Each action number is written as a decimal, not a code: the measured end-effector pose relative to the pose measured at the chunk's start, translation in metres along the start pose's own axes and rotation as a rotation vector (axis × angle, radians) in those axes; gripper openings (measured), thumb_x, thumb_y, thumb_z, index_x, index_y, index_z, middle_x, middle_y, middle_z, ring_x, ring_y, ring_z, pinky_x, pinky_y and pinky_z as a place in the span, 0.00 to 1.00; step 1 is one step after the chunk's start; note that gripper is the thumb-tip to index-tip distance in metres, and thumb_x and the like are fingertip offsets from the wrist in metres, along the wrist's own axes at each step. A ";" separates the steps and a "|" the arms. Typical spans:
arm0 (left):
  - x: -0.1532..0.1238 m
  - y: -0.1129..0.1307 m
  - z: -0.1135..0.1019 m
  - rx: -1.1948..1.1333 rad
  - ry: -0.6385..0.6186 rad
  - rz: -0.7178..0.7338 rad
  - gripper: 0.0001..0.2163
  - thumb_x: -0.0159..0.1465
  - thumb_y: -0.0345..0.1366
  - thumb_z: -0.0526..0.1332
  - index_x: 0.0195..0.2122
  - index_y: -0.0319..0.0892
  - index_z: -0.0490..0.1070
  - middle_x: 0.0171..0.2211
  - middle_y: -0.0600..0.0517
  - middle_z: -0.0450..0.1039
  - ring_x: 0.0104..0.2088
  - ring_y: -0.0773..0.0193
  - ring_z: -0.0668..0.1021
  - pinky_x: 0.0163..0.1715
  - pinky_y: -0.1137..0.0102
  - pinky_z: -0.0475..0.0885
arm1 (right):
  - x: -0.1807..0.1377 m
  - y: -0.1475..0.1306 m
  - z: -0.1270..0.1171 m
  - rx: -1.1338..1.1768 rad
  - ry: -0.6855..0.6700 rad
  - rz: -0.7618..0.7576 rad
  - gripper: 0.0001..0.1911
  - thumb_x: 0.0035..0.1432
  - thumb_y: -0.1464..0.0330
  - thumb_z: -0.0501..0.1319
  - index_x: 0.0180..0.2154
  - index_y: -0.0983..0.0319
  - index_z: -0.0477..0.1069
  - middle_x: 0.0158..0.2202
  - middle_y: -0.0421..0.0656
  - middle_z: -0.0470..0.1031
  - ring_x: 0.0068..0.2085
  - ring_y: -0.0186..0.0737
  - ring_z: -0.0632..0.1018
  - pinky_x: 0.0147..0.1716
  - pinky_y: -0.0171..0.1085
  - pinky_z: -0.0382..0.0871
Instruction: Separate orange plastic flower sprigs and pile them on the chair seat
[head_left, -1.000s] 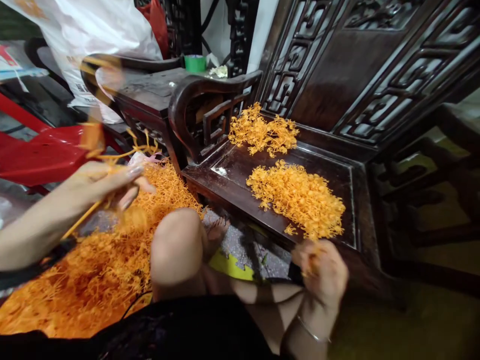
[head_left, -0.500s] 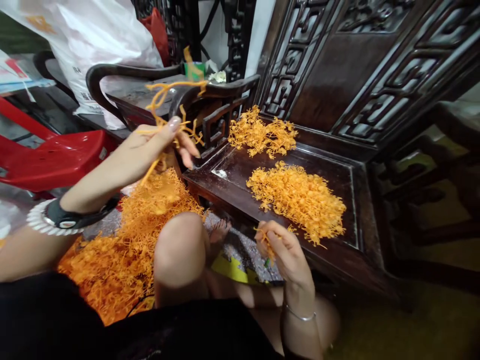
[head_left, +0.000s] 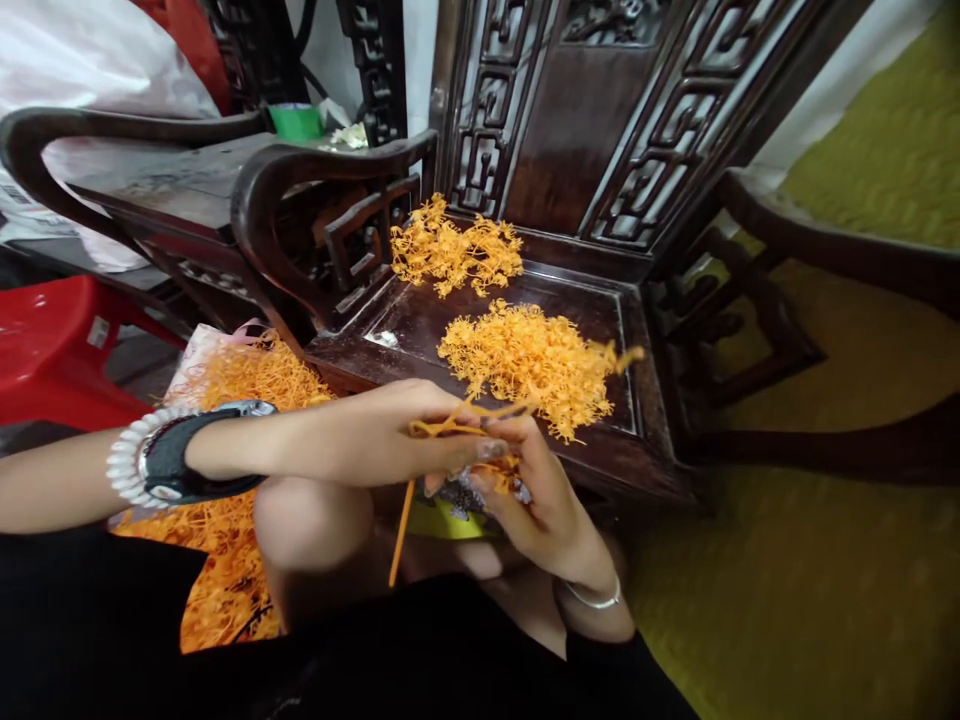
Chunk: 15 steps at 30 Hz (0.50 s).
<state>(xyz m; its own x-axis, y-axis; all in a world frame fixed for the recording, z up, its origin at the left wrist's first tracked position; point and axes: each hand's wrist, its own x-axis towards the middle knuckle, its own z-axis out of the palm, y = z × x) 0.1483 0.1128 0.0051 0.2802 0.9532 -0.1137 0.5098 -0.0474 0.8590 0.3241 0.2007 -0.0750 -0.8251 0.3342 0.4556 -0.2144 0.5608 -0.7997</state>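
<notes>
My left hand point(head_left: 397, 430) is closed on several thin orange plastic strands point(head_left: 403, 530), one hanging down below the fingers. Its fingertips meet those of my right hand point(head_left: 551, 510), which pinches a small clump of orange branched pieces point(head_left: 504, 472). Both hands are together above my lap, in front of the dark wooden chair seat point(head_left: 420, 320). A dense heap of small orange pieces point(head_left: 532, 360) lies on that seat just beyond the hands. Farther back on the seat is a looser orange heap point(head_left: 454, 250). Where the fingers overlap, the exact grip is hidden.
Beside my knee, a large mass of orange strands point(head_left: 225, 560) fills the floor at the left. A red plastic stool point(head_left: 52, 340) stands farther left. Carved chair arms point(head_left: 330, 170) border the seat, and a green container point(head_left: 296, 121) rests on the side table behind.
My left hand has come down and right with its strands, from beside the chair arm to my right hand. The view has turned somewhat to the right.
</notes>
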 end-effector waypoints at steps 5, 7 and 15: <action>0.001 -0.009 0.007 -0.237 -0.055 -0.102 0.13 0.67 0.42 0.55 0.33 0.37 0.69 0.21 0.57 0.62 0.22 0.72 0.65 0.22 0.77 0.61 | 0.002 0.005 -0.004 -0.008 0.026 -0.004 0.08 0.59 0.70 0.59 0.39 0.59 0.59 0.29 0.36 0.64 0.28 0.29 0.66 0.26 0.30 0.61; -0.003 -0.013 0.013 -0.327 -0.039 -0.117 0.14 0.67 0.43 0.55 0.33 0.38 0.69 0.21 0.57 0.59 0.21 0.73 0.61 0.19 0.78 0.58 | 0.002 0.005 -0.003 0.044 0.004 0.010 0.08 0.58 0.69 0.60 0.36 0.59 0.60 0.26 0.34 0.62 0.24 0.27 0.63 0.22 0.30 0.57; -0.048 -0.021 0.033 -0.163 0.008 -0.140 0.13 0.68 0.43 0.54 0.36 0.41 0.73 0.26 0.53 0.72 0.26 0.69 0.72 0.24 0.77 0.66 | -0.013 0.002 0.022 0.685 -0.223 0.213 0.16 0.56 0.61 0.63 0.27 0.60 0.57 0.22 0.35 0.63 0.20 0.25 0.61 0.18 0.28 0.56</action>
<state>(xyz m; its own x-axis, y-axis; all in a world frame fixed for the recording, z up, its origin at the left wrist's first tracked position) 0.1510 0.0584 -0.0238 0.2094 0.9493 -0.2343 0.4050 0.1339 0.9045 0.3230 0.1804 -0.0909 -0.9558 0.1811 0.2315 -0.2551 -0.1200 -0.9594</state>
